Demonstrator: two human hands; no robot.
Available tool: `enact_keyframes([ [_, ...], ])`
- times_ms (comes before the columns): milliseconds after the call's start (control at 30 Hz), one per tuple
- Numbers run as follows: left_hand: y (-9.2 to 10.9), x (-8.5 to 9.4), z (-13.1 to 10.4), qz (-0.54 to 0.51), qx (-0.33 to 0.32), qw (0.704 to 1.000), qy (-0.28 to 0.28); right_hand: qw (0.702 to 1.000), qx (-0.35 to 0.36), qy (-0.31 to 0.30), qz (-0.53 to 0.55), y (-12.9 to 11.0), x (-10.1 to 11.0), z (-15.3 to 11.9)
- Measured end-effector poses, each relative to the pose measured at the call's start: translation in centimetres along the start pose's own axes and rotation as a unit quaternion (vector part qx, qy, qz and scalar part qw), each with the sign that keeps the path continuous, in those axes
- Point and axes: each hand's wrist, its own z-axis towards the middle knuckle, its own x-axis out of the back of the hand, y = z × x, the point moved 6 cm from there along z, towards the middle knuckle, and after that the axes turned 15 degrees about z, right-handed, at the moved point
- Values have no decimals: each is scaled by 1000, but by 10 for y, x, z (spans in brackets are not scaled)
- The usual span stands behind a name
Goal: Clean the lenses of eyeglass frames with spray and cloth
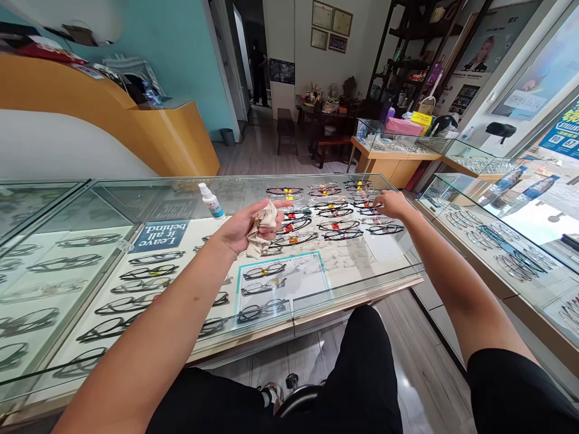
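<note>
A crumpled beige cloth (262,232) is held in my left hand (245,226), palm up, with the index finger stretched out to the right over the glass showcase. At the right end of the rows of eyeglasses (335,212), my right hand (392,204) reaches down with bent fingers at a dark-framed pair. Its fingertips are small and partly hidden, so I cannot make out whether they grip it. A white spray bottle (211,202) with a blue label band stands on the glass to the left of my left hand.
The glass showcase (357,278) spans the space before my knees, with more glasses inside. Another showcase (502,232) stands at the right. Beyond are an orange counter (181,129), a bench (285,123) and a cluttered desk.
</note>
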Motion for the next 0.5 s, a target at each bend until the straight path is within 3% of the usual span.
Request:
enact_keyframes([
  [167, 0, 1, 1, 8, -1, 1000, 1, 999, 6, 41, 3, -8, 0, -2],
  [500, 1, -2, 0, 10, -1, 1000, -5, 998, 2, 59, -1, -13, 2, 9],
])
